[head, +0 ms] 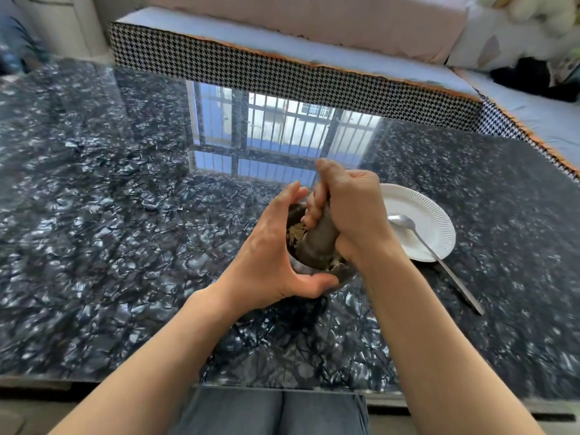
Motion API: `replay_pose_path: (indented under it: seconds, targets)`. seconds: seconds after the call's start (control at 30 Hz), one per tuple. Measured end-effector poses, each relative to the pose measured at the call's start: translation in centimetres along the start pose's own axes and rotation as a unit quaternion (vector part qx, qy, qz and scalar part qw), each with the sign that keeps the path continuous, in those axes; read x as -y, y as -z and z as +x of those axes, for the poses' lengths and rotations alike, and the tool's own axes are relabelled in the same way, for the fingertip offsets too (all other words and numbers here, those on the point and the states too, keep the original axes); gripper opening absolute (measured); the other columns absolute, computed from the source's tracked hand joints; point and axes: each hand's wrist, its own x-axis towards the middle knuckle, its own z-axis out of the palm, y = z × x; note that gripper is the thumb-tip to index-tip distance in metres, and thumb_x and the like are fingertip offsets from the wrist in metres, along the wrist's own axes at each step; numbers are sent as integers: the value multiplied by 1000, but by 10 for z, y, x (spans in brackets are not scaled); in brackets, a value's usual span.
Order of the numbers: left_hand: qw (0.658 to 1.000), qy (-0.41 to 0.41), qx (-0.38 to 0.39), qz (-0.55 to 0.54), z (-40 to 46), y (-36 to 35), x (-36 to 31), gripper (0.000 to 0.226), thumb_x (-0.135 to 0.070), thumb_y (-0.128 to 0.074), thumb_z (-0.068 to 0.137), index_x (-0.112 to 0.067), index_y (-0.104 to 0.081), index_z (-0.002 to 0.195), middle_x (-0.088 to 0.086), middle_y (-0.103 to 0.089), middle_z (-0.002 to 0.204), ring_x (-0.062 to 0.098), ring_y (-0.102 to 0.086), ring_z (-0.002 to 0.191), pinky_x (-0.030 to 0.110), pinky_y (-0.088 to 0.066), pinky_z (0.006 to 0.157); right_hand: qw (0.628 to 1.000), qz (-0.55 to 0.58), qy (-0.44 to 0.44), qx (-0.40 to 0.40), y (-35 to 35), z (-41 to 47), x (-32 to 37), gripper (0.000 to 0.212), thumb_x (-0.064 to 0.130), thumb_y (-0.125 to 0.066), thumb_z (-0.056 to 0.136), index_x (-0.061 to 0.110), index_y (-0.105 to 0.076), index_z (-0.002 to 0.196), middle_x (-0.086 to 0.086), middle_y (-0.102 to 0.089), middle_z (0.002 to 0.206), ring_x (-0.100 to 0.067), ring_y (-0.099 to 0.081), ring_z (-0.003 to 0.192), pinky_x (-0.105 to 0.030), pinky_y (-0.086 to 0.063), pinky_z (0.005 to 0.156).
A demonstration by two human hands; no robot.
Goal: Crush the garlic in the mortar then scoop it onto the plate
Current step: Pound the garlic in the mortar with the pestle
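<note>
A dark stone mortar stands on the glossy black table, mostly covered by my hands. My left hand wraps around its left and near side. My right hand is closed around the grey pestle, whose thick end sits inside the bowl. Pale crushed garlic shows on the inner wall at the left of the pestle. Just right of the mortar lies a white ribbed plate. A metal spoon rests with its bowl on the plate and its handle pointing to the near right.
The dark marbled table reflects a barred window in its middle. A houndstooth-edged sofa runs along the far side and right corner. My knees show under the near table edge.
</note>
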Motion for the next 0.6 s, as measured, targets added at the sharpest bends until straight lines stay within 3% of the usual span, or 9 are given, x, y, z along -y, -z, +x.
replay_pose_path:
  seconds: [0.07, 0.13, 0.27, 0.4, 0.53, 0.6]
  targets:
    - [1000, 9, 3, -26, 1, 0, 0, 116, -49, -76, 48, -26, -13, 143, -17, -30, 140, 1, -30, 132, 40, -41, 101, 1000, 18, -1, -6, 3, 1, 2, 64, 18, -45, 96, 16, -46, 32, -5, -44, 34, -21, -43, 34, -26, -41, 45]
    - [999, 14, 9, -47, 0, 2, -1, 115, -46, -79, 49, -31, -13, 141, -21, -27, 140, 3, -28, 133, 46, -48, 92, 999, 37, 19, -8, 9, 2, 10, 64, 17, -45, 96, 16, -46, 32, -5, -43, 34, -21, -43, 33, -28, -41, 46]
    - [999, 13, 22, -35, 2, 6, -4, 110, -47, -78, 49, -32, -15, 138, -27, -27, 137, -3, -27, 132, 44, -45, 96, 997, 71, 27, 16, 12, -3, 24, 60, 16, -46, 96, 13, -45, 36, -6, -42, 35, -21, -42, 34, -26, -41, 45]
    - [999, 9, 46, -18, 5, 8, 0, 116, -46, -77, 51, -14, -16, 143, -1, -38, 140, 10, -34, 132, 40, -32, 108, 999, -16, 20, 31, -1, -5, 1, 62, 17, -47, 95, 15, -47, 33, -7, -44, 35, -22, -42, 34, -27, -40, 45]
    - [999, -1, 43, 10, 5, 14, 0, 113, -49, -73, 48, -19, -18, 143, -6, -32, 140, 7, -30, 132, 30, -35, 107, 998, -31, 59, 5, 3, -2, 7, 64, 19, -46, 96, 16, -48, 32, -4, -45, 34, -23, -42, 35, -26, -41, 46]
    - [999, -4, 38, 21, 3, 19, 2, 111, -50, -72, 50, -23, -17, 142, -10, -33, 136, 3, -31, 129, 17, -32, 104, 996, 0, 91, -19, 12, -1, 18, 64, 19, -46, 97, 17, -49, 33, -2, -46, 33, -23, -42, 35, -27, -41, 46]
